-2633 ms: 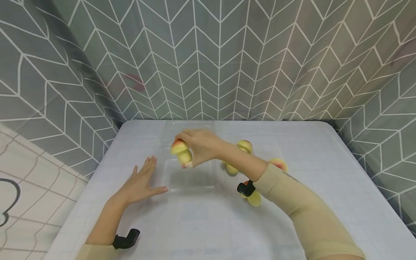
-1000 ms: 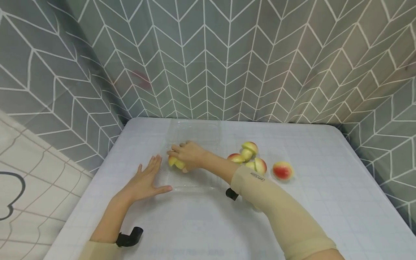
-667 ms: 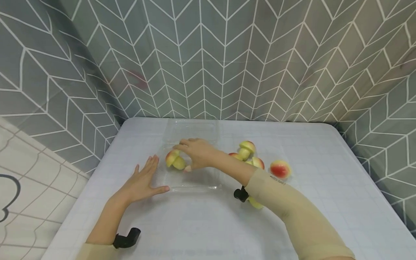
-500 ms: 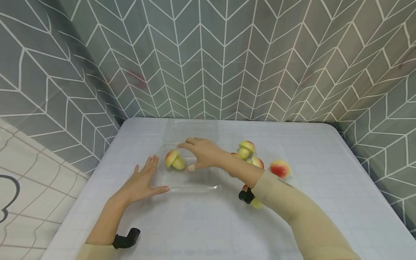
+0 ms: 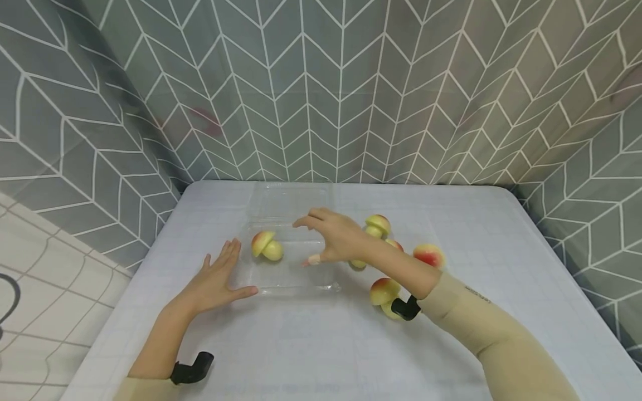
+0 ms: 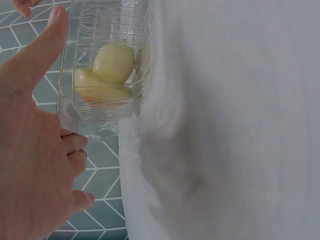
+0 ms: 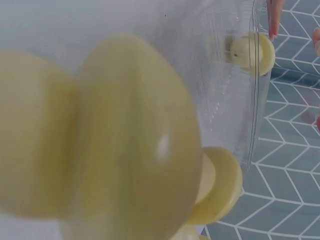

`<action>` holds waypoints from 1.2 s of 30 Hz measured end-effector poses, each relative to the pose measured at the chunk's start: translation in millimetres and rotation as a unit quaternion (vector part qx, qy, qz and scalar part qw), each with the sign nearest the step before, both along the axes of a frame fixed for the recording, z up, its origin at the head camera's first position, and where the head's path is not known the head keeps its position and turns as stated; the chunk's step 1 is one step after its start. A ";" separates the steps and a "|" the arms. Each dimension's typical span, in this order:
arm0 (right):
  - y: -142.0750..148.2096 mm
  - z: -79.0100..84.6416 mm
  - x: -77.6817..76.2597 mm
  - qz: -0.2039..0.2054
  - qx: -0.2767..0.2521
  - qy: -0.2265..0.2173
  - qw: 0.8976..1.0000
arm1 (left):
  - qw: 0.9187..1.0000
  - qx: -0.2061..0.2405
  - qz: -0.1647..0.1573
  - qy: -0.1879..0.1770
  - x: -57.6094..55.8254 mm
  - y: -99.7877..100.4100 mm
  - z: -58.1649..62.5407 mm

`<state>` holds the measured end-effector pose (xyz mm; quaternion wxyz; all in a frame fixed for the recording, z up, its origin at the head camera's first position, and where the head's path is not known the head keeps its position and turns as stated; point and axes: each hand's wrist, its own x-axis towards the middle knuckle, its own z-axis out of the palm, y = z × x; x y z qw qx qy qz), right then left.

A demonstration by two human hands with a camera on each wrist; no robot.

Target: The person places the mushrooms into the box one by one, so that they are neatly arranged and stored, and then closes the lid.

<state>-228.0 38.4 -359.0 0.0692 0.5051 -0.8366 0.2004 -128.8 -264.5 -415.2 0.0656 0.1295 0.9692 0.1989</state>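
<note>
A toy mushroom [image 5: 267, 246], yellow with a reddish cap, lies on its side in the left part of a clear plastic container [image 5: 301, 290]. My left hand [image 5: 213, 284] has its fingers spread at the container's left side, and its thumb touches the near left corner. The left wrist view shows the thumb along the container's rim [image 6: 68, 65]. Over the right part of the container is my right hand [image 5: 341, 236], fingers and thumb apart, holding nothing. Below its wrist lies another mushroom [image 5: 385, 291], which fills much of the right wrist view as a blurred yellow shape [image 7: 140, 135].
The container's lid [image 5: 291, 201] is folded back behind it. Right of the container lie several more mushrooms [image 5: 378, 224], partly hidden by my right arm. One with a red cap [image 5: 430, 255] lies farther right. Patterned curtains [image 5: 321, 100] stand behind the white table [image 5: 281, 351].
My right hand carried the mushroom into the container, let go of it at the left and drew back rightward with its fingers spread. The left hand has stayed in place.
</note>
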 end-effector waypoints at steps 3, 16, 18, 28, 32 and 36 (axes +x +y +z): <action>9.4 0.5 2.2 0.000 -0.014 0.005 1.000 | 1.000 0.002 -0.002 0.001 0.0 0.1 -0.8; 49.3 3.3 12.3 0.003 -0.089 0.029 0.996 | 1.000 0.004 -0.005 0.003 0.1 1.1 0.6; 55.8 3.6 14.5 -0.005 -0.090 0.034 0.995 | 1.000 0.004 -0.005 0.002 -0.1 1.0 0.0; 84.9 2.0 23.7 0.008 -0.133 0.034 0.990 | 1.000 0.004 -0.003 0.000 -1.0 0.4 -2.4; 95.2 -0.3 25.6 0.022 -0.149 0.029 0.988 | 1.000 0.003 -0.002 0.002 -1.2 0.3 -3.0; 105.4 -2.5 29.1 0.018 -0.151 0.022 0.988 | 1.000 0.001 -0.002 0.004 -1.0 0.1 -3.1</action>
